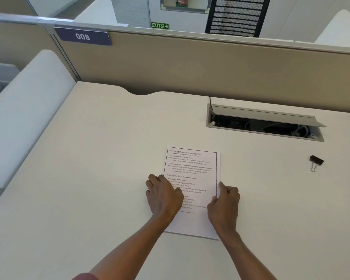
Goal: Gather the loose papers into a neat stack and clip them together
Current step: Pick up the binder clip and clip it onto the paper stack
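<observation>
Two bare forearms reach up from the bottom of the frame, a scrap of reddish sleeve (85, 276) showing at the left elbow, as a person squares a stack of papers (192, 172) on a pale desk (89, 178). The left hand (163, 196) lies palm down over the stack's left edge, fingers (155, 178) loosely curled and pressing on the top sheet rather than gripping it. The right hand (225, 203) sits against the right edge, fingers (221, 185) bent in close, thumb and forefinger seeming to nip or nudge the margin; whether they actually pinch the sheets cannot be told. The sheets lie flat between the two hands, printed side up, edges looking closely aligned, with only a thin shadow line along the near edge hinting at more than one page. A black binder clip (316, 161) rests well apart from the fingers, off to the right and slightly beyond them, untouched, its wire handles toward the camera. Farther off, past the fingertips, an open cable hatch (265, 123) is set into the desk before a beige partition (190, 63). By the look of it, the gathering is nearly done; fetching the clip and fastening it over an edge remains.
</observation>
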Demonstrator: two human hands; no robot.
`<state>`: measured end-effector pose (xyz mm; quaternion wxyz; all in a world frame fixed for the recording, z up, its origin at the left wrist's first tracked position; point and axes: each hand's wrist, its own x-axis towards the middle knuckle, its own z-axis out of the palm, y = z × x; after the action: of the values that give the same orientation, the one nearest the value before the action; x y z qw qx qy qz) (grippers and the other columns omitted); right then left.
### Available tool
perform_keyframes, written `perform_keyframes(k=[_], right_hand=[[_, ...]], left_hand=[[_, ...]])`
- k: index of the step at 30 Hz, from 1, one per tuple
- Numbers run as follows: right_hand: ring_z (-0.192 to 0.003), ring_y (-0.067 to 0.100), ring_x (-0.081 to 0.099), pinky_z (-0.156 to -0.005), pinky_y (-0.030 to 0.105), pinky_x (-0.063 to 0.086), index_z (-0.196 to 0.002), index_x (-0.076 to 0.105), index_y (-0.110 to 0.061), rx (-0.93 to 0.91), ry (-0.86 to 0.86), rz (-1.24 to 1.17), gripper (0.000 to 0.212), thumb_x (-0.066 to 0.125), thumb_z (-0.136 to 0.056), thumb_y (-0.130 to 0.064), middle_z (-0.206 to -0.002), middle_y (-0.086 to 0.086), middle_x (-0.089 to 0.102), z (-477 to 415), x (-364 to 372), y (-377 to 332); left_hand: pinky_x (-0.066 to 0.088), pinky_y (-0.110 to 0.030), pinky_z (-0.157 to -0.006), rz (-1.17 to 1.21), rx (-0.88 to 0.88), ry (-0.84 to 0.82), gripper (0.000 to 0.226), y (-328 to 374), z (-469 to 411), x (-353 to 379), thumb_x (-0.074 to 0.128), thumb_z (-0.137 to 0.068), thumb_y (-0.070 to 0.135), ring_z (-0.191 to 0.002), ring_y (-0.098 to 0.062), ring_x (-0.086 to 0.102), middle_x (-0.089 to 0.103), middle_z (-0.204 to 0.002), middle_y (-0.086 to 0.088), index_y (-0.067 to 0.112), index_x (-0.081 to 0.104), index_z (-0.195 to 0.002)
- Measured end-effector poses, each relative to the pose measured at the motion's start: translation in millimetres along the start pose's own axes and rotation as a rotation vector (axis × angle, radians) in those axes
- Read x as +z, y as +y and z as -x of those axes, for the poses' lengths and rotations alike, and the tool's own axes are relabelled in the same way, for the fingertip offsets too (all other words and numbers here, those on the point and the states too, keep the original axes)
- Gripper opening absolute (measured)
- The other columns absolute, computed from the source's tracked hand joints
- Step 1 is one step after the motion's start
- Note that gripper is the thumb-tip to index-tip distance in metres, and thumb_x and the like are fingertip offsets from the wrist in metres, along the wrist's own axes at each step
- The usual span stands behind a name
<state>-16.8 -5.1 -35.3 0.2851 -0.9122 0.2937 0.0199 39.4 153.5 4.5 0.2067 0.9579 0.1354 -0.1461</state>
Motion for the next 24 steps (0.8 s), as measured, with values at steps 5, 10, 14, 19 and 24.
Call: perform_keyframes(k=[5, 10, 14, 19, 24], right_hand=[[-0.123, 0.034, 0.053, -0.091, 0.044, 0.053, -0.15, 0.047, -0.007, 0.017, 0.066, -0.078, 0.059, 0.064, -0.094, -0.001, -0.127, 0.012, 0.055, -3, -2, 6], [-0.12, 0.029, 0.057, -0.082, 0.035, 0.044, -0.144, 0.052, -0.013, 0.088, 0.182, -0.167, 0.049, 0.056, -0.097, 0.003, -0.123, 0.005, 0.061, -15, -31, 37], [-0.113, 0.029, 0.063, -0.086, 0.043, 0.054, -0.138, 0.056, -0.014, 0.101, 0.285, -0.177, 0.047, 0.065, -0.093, 0.001, -0.12, 0.005, 0.062, -35, -65, 76], [-0.116, 0.028, 0.063, -0.085, 0.047, 0.057, -0.136, 0.056, -0.017, 0.104, 0.36, -0.116, 0.051, 0.072, -0.089, -0.006, -0.124, 0.005, 0.061, -76, -118, 125], [-0.13, 0.032, 0.054, -0.09, 0.047, 0.053, -0.138, 0.056, -0.014, 0.122, 0.345, -0.005, 0.049, 0.071, -0.092, -0.012, -0.13, 0.012, 0.058, -123, -160, 157]], left_hand=[[0.042, -0.04, -0.105, -0.027, -0.008, 0.046, 0.069, 1, 2, 2, 0.07, -0.093, 0.046, -0.131, -0.032, 0.047, 0.047, -0.141, -0.012, 0.006, 0.042, -0.142], [0.038, -0.05, -0.121, -0.1, 0.227, 0.16, 0.099, 19, 23, 19, 0.076, -0.089, 0.05, -0.15, -0.04, 0.037, 0.032, -0.165, -0.024, 0.0, 0.029, -0.159], [0.035, -0.053, -0.126, -0.097, 0.523, 0.07, 0.095, 50, 48, 48, 0.076, -0.089, 0.055, -0.159, -0.043, 0.028, 0.025, -0.171, -0.026, 0.001, 0.038, -0.158], [0.016, -0.048, -0.133, -0.152, 0.878, -0.072, 0.092, 101, 70, 88, 0.058, -0.098, 0.064, -0.167, -0.039, 0.002, 0.003, -0.178, -0.025, 0.004, 0.032, -0.164], [0.003, -0.049, -0.136, -0.294, 1.048, -0.179, 0.103, 135, 71, 115, 0.047, -0.101, 0.069, -0.163, -0.038, -0.022, -0.023, -0.174, -0.025, 0.0, 0.011, -0.169]])
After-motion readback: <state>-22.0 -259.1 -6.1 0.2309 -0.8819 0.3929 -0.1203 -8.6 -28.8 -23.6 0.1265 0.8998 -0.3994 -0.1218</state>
